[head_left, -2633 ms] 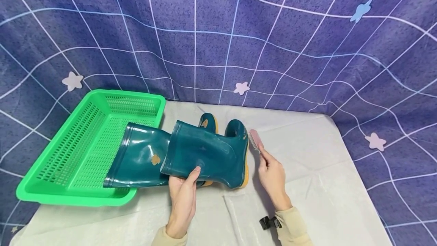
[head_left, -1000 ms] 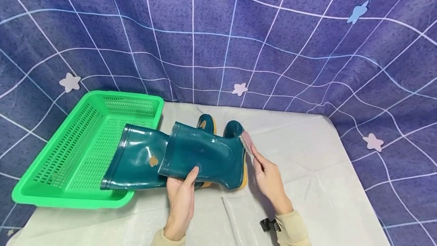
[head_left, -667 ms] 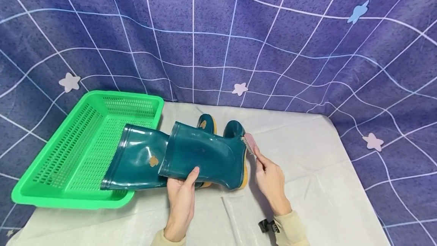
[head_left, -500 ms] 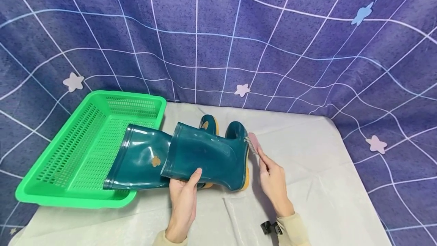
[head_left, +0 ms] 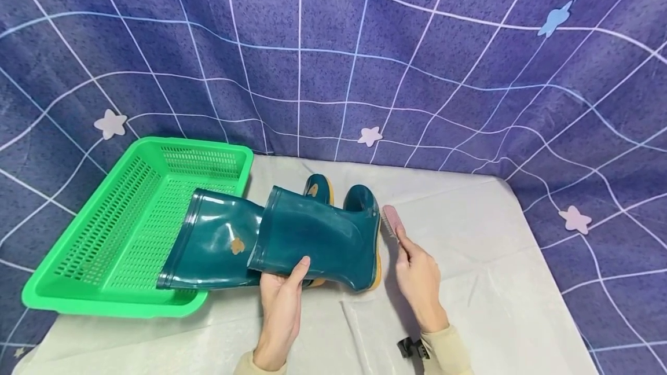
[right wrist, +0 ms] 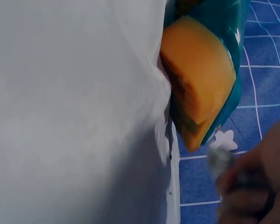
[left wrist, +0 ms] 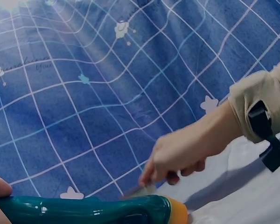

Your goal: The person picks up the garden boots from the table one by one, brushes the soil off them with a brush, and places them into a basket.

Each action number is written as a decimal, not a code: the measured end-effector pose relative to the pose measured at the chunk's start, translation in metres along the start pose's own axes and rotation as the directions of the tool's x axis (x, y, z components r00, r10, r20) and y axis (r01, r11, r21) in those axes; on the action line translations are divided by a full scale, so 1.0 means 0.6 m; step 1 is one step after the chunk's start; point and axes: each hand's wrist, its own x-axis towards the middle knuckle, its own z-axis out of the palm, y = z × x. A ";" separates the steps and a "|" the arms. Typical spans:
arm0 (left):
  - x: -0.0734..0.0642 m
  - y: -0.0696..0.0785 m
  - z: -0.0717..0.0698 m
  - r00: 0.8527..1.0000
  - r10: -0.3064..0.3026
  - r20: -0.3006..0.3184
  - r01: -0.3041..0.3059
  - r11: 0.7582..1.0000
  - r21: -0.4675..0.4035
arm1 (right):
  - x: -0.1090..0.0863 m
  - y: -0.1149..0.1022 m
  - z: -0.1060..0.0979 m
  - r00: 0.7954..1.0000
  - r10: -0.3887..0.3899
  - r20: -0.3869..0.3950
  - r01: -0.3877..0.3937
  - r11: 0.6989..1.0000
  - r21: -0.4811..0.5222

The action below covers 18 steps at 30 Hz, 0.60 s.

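Observation:
In the head view my left hand [head_left: 281,302] grips a dark green rubber boot [head_left: 318,236] by its shaft, thumb on top and the other fingers hidden beneath. The boot lies on its side, its yellow-orange sole [right wrist: 200,70] facing right. My right hand [head_left: 418,279] holds a pink scrubbing brush [head_left: 393,220] by one end, index finger along its back. Its pale bristles face the boot, right beside the sole edge near the toe. Partly under the held boot lies a second green boot [head_left: 216,236], with a tan patch on its shaft.
A green perforated basket [head_left: 117,305] stands at left, and the second boot's shaft overlaps its rim. White cloth [head_left: 495,282] covers the table. A purple grid-patterned curtain [head_left: 333,62] hangs behind. A black strap [head_left: 411,348] hangs at the right sleeve.
The brush moved onto the boot's edge near the toe, made small strokes there, and now sits slightly right of it. My left hand keeps its grip and the boots stay in place.

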 end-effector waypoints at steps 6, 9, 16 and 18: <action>-0.001 0.001 0.000 1.000 0.001 -0.001 -0.001 1.000 -0.007 | 0.003 0.002 -0.002 0.999 0.013 0.036 -0.013 1.000 0.011; -0.002 0.001 0.000 1.000 0.003 -0.001 -0.003 1.000 -0.013 | 0.003 0.004 -0.001 0.999 0.015 0.040 -0.016 0.999 0.032; 0.000 -0.001 -0.001 1.000 0.012 0.001 -0.012 1.000 -0.016 | 0.002 0.002 -0.001 0.999 0.013 0.047 -0.016 0.997 0.072; 0.000 0.000 0.000 1.000 0.013 -0.001 -0.013 1.000 -0.018 | 0.004 -0.001 0.000 0.998 -0.011 0.057 0.006 0.995 0.103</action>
